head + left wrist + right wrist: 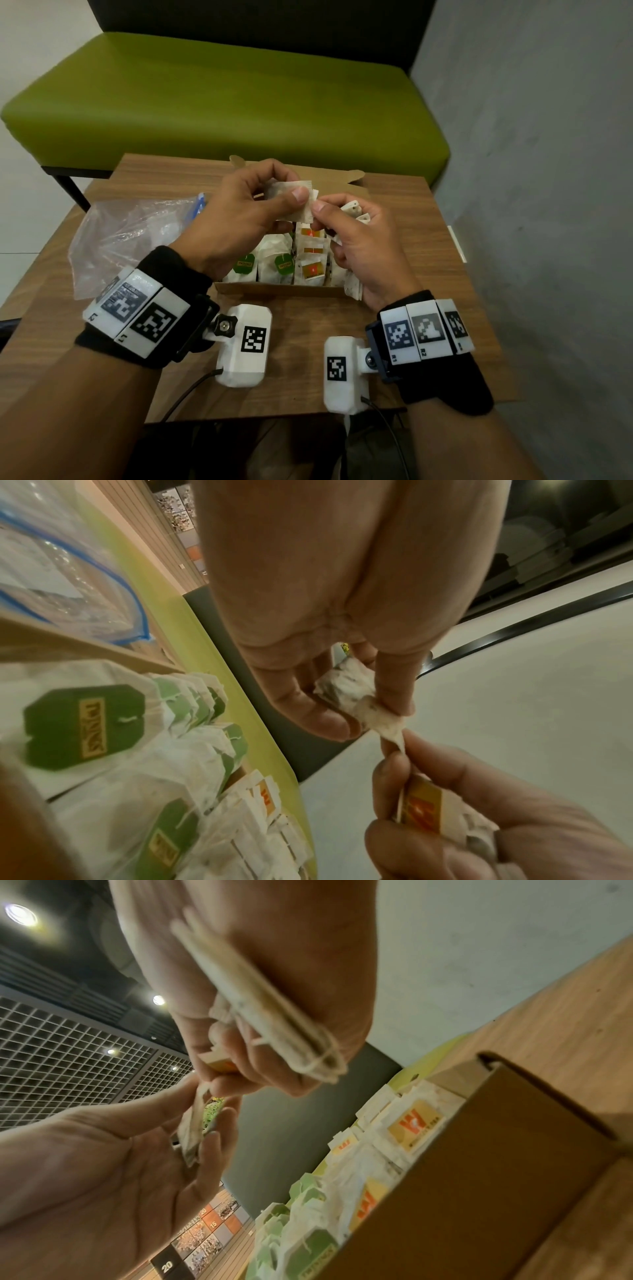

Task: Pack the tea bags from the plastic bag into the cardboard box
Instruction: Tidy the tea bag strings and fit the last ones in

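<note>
An open cardboard box point(274, 290) sits mid-table, packed with rows of tea bags carrying green tags point(283, 264) and orange tags point(312, 270). Above the box, my left hand point(239, 212) pinches one white tea bag point(291, 192) between thumb and fingers. My right hand point(352, 240) grips a stack of several tea bags point(270, 1010) in its palm, and its thumb and forefinger pinch the corner of the same white tea bag point(346, 693). The clear plastic bag point(120, 236) with a blue zip edge lies crumpled left of the box.
The box stands on a small wooden table point(411, 274). A green bench point(222, 102) runs behind it and a grey wall point(548, 171) rises at the right. The box's lid flap point(329, 178) stands open at the back.
</note>
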{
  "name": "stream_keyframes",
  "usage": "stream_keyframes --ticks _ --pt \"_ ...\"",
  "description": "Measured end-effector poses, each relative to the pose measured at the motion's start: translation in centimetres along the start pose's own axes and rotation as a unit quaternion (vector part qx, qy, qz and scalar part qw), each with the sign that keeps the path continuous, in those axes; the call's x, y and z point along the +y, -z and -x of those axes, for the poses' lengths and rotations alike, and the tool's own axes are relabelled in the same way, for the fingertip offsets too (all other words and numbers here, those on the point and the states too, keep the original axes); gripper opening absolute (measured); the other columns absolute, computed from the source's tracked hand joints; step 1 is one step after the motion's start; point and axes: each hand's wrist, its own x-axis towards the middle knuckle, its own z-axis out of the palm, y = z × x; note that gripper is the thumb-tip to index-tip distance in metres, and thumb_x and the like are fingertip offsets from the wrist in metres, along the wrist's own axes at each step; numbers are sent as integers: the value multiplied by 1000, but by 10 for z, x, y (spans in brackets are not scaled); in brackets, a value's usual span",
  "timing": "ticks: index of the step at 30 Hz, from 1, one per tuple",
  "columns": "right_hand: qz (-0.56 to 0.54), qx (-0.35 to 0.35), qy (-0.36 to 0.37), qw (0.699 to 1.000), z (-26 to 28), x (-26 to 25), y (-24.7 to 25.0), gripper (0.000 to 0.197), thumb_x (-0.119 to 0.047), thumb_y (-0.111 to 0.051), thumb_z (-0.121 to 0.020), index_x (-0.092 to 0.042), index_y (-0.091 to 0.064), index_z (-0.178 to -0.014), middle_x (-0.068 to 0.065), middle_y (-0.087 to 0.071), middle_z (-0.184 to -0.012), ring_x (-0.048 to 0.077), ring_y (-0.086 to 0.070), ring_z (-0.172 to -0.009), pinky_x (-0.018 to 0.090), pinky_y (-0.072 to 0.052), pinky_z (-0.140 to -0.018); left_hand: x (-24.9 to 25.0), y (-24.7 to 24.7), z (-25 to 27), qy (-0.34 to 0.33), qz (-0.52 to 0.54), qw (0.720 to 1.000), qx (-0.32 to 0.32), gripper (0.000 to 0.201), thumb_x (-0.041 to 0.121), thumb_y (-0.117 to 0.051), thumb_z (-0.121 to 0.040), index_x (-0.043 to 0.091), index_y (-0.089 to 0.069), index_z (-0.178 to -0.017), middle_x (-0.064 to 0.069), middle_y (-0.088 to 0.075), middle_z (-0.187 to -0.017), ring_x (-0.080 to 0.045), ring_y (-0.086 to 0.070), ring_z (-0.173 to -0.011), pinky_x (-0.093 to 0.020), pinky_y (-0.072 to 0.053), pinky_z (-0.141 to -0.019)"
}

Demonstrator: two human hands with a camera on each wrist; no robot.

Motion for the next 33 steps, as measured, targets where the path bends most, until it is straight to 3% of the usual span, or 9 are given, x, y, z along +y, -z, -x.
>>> stream_keyframes --ticks 4,8,13,18,21,25,28,30,33 --pt "18 2 -2 1000 -1 2 -1 9 -12 -67 -95 -5 -70 -91 6 -64 -74 -3 -52 -44 8 -37 -44 -1 -3 -1 -12 -5 999 44 19 19 -71 -81 15 -58 -93 4 -62 -82 -5 -63 -69 -22 -54 -62" --pt "17 24 -85 996 -3 2 2 31 -38 -61 -99 -11 -68 -87 0 -64 -71 1 -45 -41 14 -31 -37 -2 -7 -3 -90 -113 982 119 28 19 -77 -81 14 -57 -100 0 -65 -89 -14 -67 -76 -27 -58 -66" --pt "-11 -27 -118 993 -7 5 7 40 -56 -59 -95 -19 -67 -81 3 -64 -78 6 -37 -45 18 -23 -37 -1 -12 0 -144 -232 959 70 22 29 -82 -77 16 -65 -82 1 -65 -83 -18 -63 -79 -46 -55 -69" --pt "3 1 -103 995 -4 6 13 26 -27 -63 -98 -22 -64 -73 -8 -57 -58 4 -39 -42 15 -28 -35 3 -12 3 -128 -280 951 23 31 48 -82 -69 22 -70 -82 11 -66 -90 -6 -63 -86 -34 -55 -75" --pt "70 -4 -41 997 -2 4 19 20 -23 -66 -97 -16 -68 -78 -9 -60 -58 0 -52 -47 15 -39 -43 5 -10 2 -97 -265 959 21 38 61 -68 -77 26 -71 -91 13 -66 -101 1 -63 -94 -31 -55 -81" --pt "171 -27 16 985 -2 8 29 16 -23 -70 -94 -13 -74 -82 0 -71 -74 15 -66 -75 42 -55 -74 4 -8 -4 -72 -276 958 -13 26 32 -67 -91 34 -66 -117 16 -66 -112 4 -63 -94 -14 -49 -74" --pt "184 -10 18 983 -1 10 35 12 -20 -72 -92 -19 -76 -80 2 -76 -84 20 -70 -85 49 -57 -84 3 -15 -5 -63 -296 952 -52 17 24 -71 -88 26 -73 -105 11 -72 -89 -1 -67 -79 -17 -52 -69" --pt "185 8 20 982 -1 11 39 14 -21 -73 -91 -22 -75 -77 -1 -75 -83 16 -69 -82 45 -57 -79 -1 -22 -7 -70 -330 940 -45 10 26 -74 -85 24 -75 -95 14 -70 -79 1 -64 -73 -9 -48 -63" --pt "163 34 7 986 -1 14 45 10 -27 -75 -90 -23 -73 -81 -10 -70 -77 5 -62 -72 26 -48 -61 -3 -30 -9 -73 -333 940 -26 5 26 -76 -84 22 -74 -87 13 -69 -77 3 -63 -69 -5 -42 -56"
